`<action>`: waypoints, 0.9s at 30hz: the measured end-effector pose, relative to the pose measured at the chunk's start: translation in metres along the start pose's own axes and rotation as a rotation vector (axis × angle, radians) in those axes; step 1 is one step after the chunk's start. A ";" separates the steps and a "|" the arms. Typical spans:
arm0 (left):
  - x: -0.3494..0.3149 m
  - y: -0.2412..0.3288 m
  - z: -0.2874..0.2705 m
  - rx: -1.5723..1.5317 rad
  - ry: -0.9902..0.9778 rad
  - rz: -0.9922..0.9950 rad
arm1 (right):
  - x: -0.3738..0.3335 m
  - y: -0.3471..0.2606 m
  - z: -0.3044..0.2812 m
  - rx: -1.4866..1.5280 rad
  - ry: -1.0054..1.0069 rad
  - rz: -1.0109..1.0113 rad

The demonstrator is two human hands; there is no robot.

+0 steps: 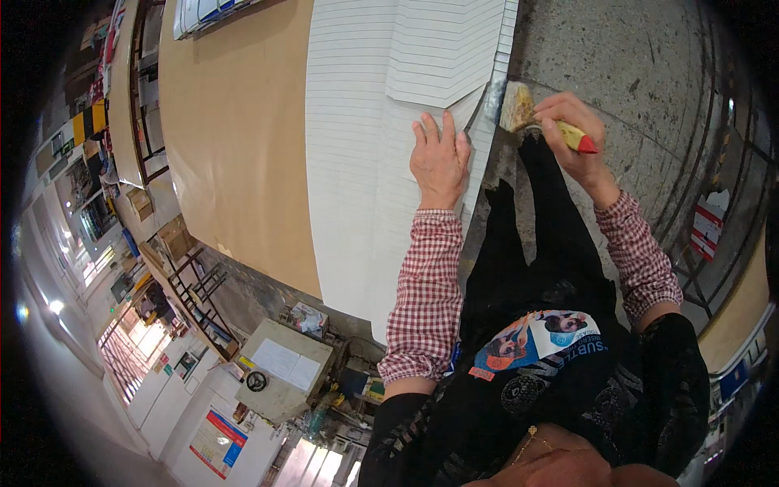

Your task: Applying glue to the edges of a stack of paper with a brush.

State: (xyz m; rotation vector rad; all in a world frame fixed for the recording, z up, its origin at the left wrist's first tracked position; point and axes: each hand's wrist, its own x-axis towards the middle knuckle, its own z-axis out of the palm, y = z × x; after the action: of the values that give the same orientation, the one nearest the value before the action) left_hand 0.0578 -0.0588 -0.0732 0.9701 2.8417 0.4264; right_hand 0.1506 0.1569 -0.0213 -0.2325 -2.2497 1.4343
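1. Left hand (pixel 439 154): flat, fingers spread, pressing on white paper stack (pixel 365 162), near its edge.
2. Right hand (pixel 574 134): gripping brush (pixel 535 118) w/ red-yellow handle; bristles at stack's side edge.
3. Stack lies on brown table (pixel 235 138).

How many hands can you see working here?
2. The left hand lies flat on the stack of white ruled sheets. The right hand holds a paintbrush at the stack's right edge. No other hands show.

Workshop: concrete floor (pixel 649 73), machinery (pixel 280 369) (paper stacks (pixel 365 122)).
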 end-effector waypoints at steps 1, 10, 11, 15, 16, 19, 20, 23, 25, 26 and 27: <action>-0.001 0.001 0.001 -0.001 0.001 0.000 | -0.002 0.002 0.005 0.017 -0.015 -0.008; -0.055 -0.002 0.008 0.113 -0.055 -0.102 | -0.020 -0.014 -0.005 0.041 -0.017 0.070; -0.055 -0.002 0.008 0.114 -0.054 -0.102 | -0.017 -0.011 -0.005 0.014 0.013 0.014; -0.043 -0.003 0.003 0.087 0.004 0.011 | -0.013 -0.003 0.001 -0.021 0.011 0.023; -0.040 -0.001 0.003 0.092 0.019 0.047 | -0.015 0.000 0.004 -0.020 -0.001 0.013; -0.038 0.002 0.003 0.103 0.005 0.049 | -0.031 -0.003 0.007 0.005 -0.037 0.029; -0.037 0.002 0.003 0.100 0.006 0.048 | -0.039 -0.007 0.006 0.032 -0.060 0.054; -0.033 0.003 0.000 0.094 -0.003 0.049 | -0.039 -0.016 -0.004 0.042 -0.068 0.091; -0.033 0.004 -0.002 0.077 -0.024 0.057 | -0.036 -0.017 -0.005 0.049 -0.041 0.078; -0.032 0.006 -0.002 0.076 -0.024 0.054 | -0.031 -0.016 -0.003 0.015 -0.023 0.062; -0.032 0.007 -0.001 0.055 -0.039 0.038 | -0.028 -0.016 -0.001 -0.021 -0.003 0.047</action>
State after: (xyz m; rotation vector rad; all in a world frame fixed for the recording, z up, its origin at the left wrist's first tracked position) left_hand 0.0864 -0.0734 -0.0699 1.0318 2.8183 0.3306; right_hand 0.1775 0.1399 -0.0148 -0.2918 -2.2774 1.4359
